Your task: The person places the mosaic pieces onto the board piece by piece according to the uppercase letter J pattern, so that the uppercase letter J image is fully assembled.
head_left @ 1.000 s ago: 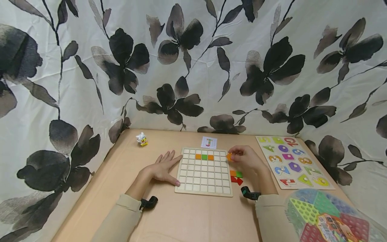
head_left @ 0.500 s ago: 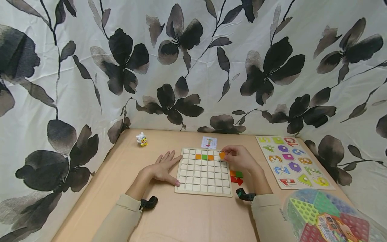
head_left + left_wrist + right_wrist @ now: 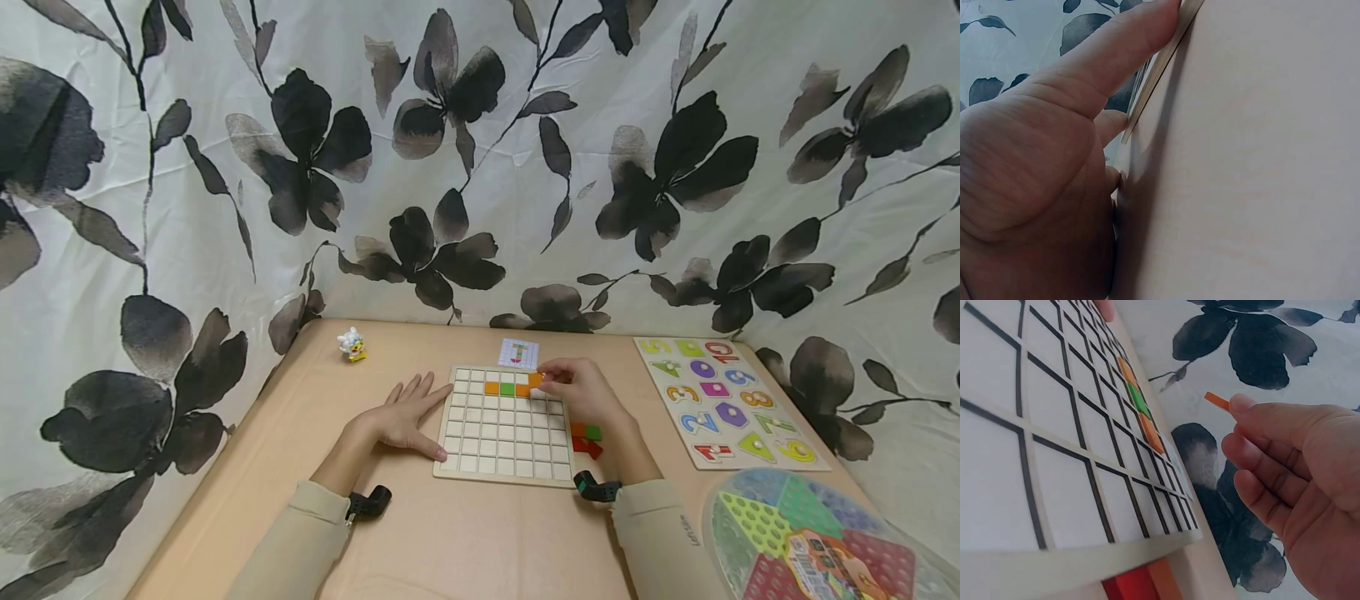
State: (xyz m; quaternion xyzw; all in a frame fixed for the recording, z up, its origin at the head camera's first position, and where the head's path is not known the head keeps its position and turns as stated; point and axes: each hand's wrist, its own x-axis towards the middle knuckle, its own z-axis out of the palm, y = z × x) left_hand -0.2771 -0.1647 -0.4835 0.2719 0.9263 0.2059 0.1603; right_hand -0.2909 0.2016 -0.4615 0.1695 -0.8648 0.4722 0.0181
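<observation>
A wooden grid board (image 3: pixel 480 467) lies on the table, with an orange tile (image 3: pixel 491 388), a green tile (image 3: pixel 507 390) and another orange tile (image 3: pixel 522 391) side by side in one upper row. My right hand (image 3: pixel 590 398) pinches a thin orange tile (image 3: pixel 1217 400) between thumb and finger, raised over the board's upper part near that row. Spread flat at the board's left side, my left hand (image 3: pixel 401 423) touches its edge with thumb and index finger. In the left wrist view the thumb (image 3: pixel 1129 44) rests against the board's edge (image 3: pixel 1161 65).
Spare tiles, including a red one (image 3: pixel 582 446) and a green one (image 3: pixel 594 432), lie right of the board. A pattern card (image 3: pixel 518 353) sits behind it. A number puzzle board (image 3: pixel 693 396), a clear tub (image 3: pixel 813 533) and a small toy figure (image 3: pixel 352 345) stand around.
My right hand has moved left with the orange tile, from beyond the board's right edge to over its upper row. The left hand has stayed in place.
</observation>
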